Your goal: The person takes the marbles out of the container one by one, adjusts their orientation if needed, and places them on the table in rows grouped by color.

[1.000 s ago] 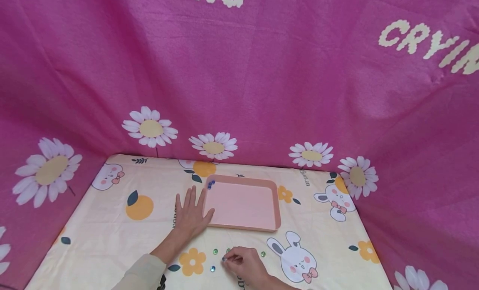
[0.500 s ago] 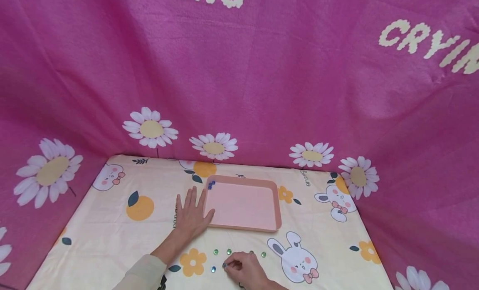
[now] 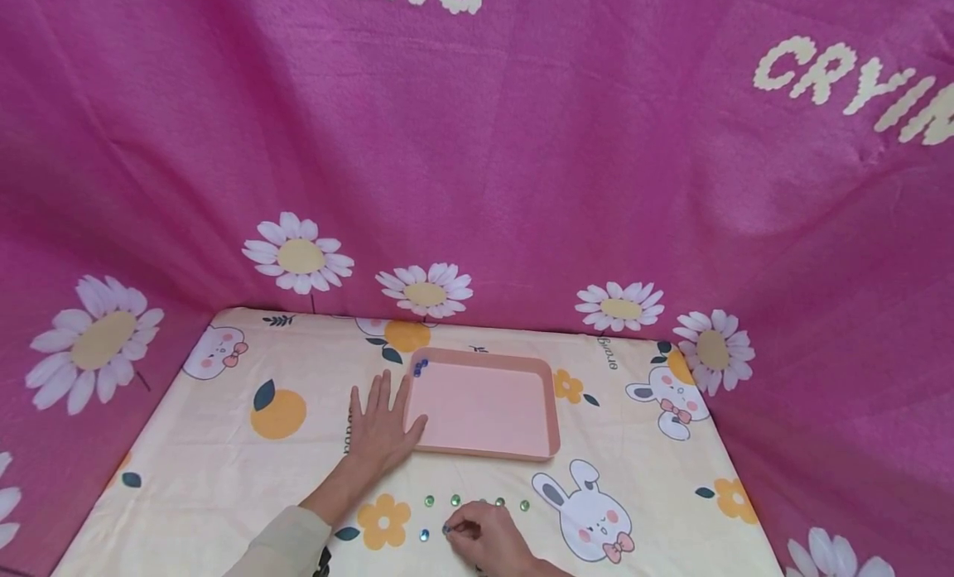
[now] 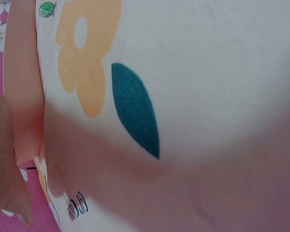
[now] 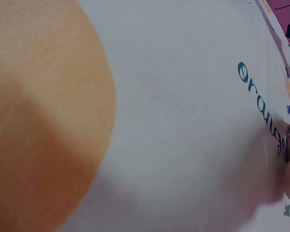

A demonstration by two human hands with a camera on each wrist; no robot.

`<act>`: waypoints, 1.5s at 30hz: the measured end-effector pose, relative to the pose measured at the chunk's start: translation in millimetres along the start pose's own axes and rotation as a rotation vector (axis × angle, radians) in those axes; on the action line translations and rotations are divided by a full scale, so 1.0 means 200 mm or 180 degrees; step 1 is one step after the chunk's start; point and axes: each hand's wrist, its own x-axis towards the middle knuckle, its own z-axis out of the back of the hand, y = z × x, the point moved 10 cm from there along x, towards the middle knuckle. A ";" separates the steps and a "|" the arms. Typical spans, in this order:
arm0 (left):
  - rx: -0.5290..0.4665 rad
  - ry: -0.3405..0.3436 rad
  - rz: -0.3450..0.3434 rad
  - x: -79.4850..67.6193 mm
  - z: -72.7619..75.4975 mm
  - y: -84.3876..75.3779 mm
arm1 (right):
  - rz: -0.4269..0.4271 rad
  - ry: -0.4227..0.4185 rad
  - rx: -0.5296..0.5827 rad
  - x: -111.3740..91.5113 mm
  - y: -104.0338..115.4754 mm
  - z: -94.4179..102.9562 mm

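Note:
My left hand (image 3: 378, 432) lies open with spread fingers along the left side of a shallow pink tray (image 3: 552, 411), its thumb over the rim. Three dark blue marbles (image 3: 421, 367) sit in the tray's far left corner. Nearer to me, my right hand (image 3: 489, 537) pinches a small blue marble (image 3: 446, 529) between thumb and forefinger, low over the cloth. Just left of those fingertips lies another blue marble (image 3: 424, 536). Behind the right hand runs a row of several green marbles (image 3: 455, 501); the hand partly covers the row. One green marble (image 4: 47, 9) shows beside the tray in the left wrist view.
A cream cloth (image 3: 194, 469) printed with rabbits, oranges and flowers covers the table. Magenta fabric (image 3: 522, 171) with daisies hangs around the back and sides. A dark object (image 3: 323, 563) shows beside the left sleeve (image 3: 286, 544).
My right hand has shifted slightly toward me with the blue marble, uncovering more of the green row, then stayed nearly still. The left hand and the tray have kept their places.

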 end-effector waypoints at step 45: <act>0.0033 -0.0101 -0.0053 0.00 0.00 0.00 | 0.0121 0.0040 -0.0304 0.02 0.04 0.00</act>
